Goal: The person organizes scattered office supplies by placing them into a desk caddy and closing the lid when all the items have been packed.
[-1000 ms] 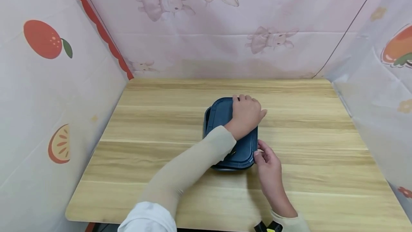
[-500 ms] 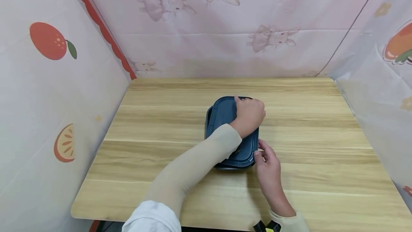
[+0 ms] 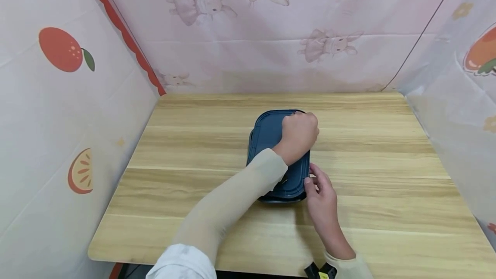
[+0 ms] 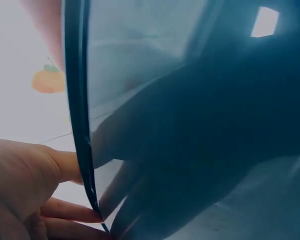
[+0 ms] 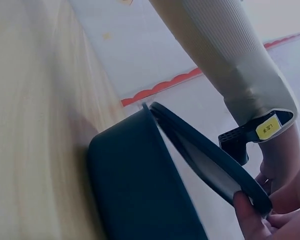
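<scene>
A dark blue box (image 5: pixel 135 175) with rounded corners stands on the table, mostly covered by its matching lid (image 3: pixel 267 130) in the head view. From the right wrist view the lid leans over the box, with a gap along one side. My left hand (image 3: pixel 297 134) reaches across the lid, its fingers curled over the far right edge; the fingertips are hidden. Lower on the right side, my right hand (image 3: pixel 322 199) pinches the lid's edge between thumb and fingers. The left wrist view has this pinch beside the lid's glossy surface (image 4: pixel 215 120).
A pale wood-grain table (image 3: pixel 186 175) surrounds the box. A printed pink curtain (image 3: pixel 248 63) rises behind it, with white fruit-patterned sheets (image 3: pixel 38 106) at the sides. The black wrist camera (image 5: pixel 250 132) hangs under the left sleeve, close to the lid.
My left fingers have curled from a looser spread over the lid's far edge. The lid has shifted slightly away from me, uncovering more of the near rim. My right hand keeps its pinch.
</scene>
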Demonstrator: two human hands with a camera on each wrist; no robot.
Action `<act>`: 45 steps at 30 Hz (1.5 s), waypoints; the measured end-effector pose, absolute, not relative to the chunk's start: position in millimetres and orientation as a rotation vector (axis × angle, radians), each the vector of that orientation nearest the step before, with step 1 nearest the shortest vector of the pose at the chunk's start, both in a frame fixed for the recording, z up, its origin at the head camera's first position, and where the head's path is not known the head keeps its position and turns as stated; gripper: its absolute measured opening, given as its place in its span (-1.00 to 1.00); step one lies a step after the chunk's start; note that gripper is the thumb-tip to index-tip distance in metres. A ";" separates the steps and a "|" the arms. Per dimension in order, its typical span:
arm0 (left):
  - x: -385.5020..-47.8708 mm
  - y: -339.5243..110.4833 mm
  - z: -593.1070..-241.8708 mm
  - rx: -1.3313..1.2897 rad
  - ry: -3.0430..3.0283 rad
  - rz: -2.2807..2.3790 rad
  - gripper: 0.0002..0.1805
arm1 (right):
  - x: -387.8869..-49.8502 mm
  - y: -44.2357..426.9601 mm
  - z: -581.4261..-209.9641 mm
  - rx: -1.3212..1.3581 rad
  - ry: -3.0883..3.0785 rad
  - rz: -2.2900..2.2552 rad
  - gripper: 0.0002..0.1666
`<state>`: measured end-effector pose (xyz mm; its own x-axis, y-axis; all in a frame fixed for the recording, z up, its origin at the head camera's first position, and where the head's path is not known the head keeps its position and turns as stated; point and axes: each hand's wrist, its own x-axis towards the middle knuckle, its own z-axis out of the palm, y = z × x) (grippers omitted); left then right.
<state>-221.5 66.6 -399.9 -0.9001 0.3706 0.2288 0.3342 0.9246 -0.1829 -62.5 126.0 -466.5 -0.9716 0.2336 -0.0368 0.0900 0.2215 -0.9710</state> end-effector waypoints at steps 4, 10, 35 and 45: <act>-216.0 56.4 -383.8 -0.505 -2.718 0.205 -0.58 | -62.3 119.9 -459.7 -0.211 -2.296 1.805 -0.51; -208.6 32.1 -357.7 -0.441 -2.464 -0.028 -0.59 | -65.8 109.7 -450.9 0.094 -2.129 1.570 -0.53; -185.9 -59.0 -353.1 -0.116 -2.022 -1.770 -0.68 | -72.5 100.4 -447.8 0.451 -1.911 1.212 -0.64; -191.5 -100.2 -383.8 0.060 -1.845 -2.203 -0.72 | -78.9 167.6 -455.7 -0.261 -2.339 1.764 -0.49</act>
<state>-191.5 -100.2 -383.8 -0.9637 -0.2287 0.1380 0.1760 -0.1551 0.9721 -78.9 167.6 -455.7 -0.9644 0.2592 0.0529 0.0204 0.2723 -0.9620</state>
